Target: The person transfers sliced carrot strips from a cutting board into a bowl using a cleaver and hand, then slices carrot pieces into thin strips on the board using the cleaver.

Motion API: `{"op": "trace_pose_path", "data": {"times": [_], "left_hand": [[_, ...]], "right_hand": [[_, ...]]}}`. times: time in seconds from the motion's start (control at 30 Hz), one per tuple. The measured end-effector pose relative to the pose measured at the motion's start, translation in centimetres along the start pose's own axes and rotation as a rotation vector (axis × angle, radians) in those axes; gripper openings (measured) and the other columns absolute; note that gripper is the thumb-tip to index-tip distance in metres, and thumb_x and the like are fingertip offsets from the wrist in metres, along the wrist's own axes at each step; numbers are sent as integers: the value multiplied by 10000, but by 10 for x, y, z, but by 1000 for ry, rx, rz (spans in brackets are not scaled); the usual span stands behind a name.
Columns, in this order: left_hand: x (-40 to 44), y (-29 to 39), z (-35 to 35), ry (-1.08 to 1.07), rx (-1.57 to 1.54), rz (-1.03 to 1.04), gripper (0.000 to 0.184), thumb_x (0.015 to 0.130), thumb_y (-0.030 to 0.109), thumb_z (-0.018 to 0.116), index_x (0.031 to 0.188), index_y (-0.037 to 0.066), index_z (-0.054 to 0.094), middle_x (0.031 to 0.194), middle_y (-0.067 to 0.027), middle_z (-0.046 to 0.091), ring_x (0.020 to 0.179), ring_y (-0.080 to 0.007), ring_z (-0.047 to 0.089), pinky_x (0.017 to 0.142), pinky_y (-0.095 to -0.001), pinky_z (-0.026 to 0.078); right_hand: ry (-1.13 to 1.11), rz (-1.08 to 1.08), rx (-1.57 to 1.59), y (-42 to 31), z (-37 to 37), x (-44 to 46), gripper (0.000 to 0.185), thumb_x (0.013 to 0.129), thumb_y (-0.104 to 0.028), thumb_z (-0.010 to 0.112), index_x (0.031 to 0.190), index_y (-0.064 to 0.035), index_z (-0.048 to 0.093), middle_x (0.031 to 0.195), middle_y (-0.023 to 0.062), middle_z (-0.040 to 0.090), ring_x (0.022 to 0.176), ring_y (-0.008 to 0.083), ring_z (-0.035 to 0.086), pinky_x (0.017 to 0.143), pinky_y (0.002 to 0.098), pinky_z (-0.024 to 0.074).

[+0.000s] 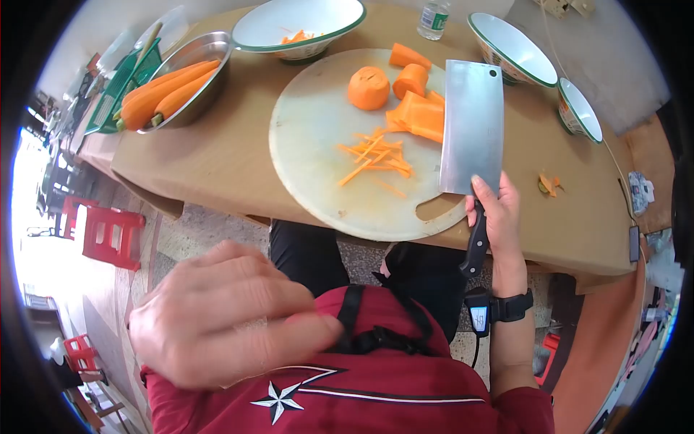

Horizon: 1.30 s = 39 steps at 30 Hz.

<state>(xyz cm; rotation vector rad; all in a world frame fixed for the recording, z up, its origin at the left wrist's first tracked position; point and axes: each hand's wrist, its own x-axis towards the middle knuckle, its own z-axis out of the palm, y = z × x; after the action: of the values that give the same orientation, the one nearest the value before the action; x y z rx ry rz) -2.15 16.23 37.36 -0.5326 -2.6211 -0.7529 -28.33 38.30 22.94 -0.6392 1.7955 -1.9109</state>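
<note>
My right hand point(495, 213) grips a cleaver point(473, 126) near the base of its blade. The broad blade is raised over the right edge of a round white cutting board point(311, 137), its black handle hanging below my fingers. My left hand point(235, 315) is close to the camera in front of my chest, fingers curled; whether anything is inside is hidden. On the board lie a small pile of carrot strips point(376, 158), sliced carrot point(419, 116) partly behind the blade, and thick carrot chunks point(369, 88).
A steel bowl point(220, 58) with whole carrots point(170, 90) stands at the left beside a green basket point(108, 101). Behind the board is a large bowl point(253, 25) holding shreds. Two bowls point(513, 47) point(578, 108), a bottle point(434, 20) and carrot scraps point(549, 185) are also on the table.
</note>
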Motion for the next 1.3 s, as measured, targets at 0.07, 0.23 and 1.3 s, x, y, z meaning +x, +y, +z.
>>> {"op": "trace_pose_path", "data": {"times": [0.07,0.23,1.3], "left_hand": [[16,19,-1,101,93,161,135,808,198,713,892,93,700,832,-69,672,648,-194,626,568,-311,468],[14,59,-2,78,220,274,120,800,190,711,883,104,699,831,-54,674,640,-184,621,568,-302,464],[-20,97,-25,-126,168,100,78,753,135,704,821,170,689,824,39,686,592,-118,593,565,-240,441]], "right_hand": [[1,-13,-10,4,-2,1,193,953,-149,594,1072,-1,559,792,32,587,581,74,546,449,203,453],[6,-23,-61,-2,2,1,171,954,-167,595,1037,-22,560,704,37,576,518,76,519,444,200,427],[39,-69,-70,4,2,0,163,962,-186,591,1029,-38,576,686,36,572,507,74,507,456,193,405]]}}
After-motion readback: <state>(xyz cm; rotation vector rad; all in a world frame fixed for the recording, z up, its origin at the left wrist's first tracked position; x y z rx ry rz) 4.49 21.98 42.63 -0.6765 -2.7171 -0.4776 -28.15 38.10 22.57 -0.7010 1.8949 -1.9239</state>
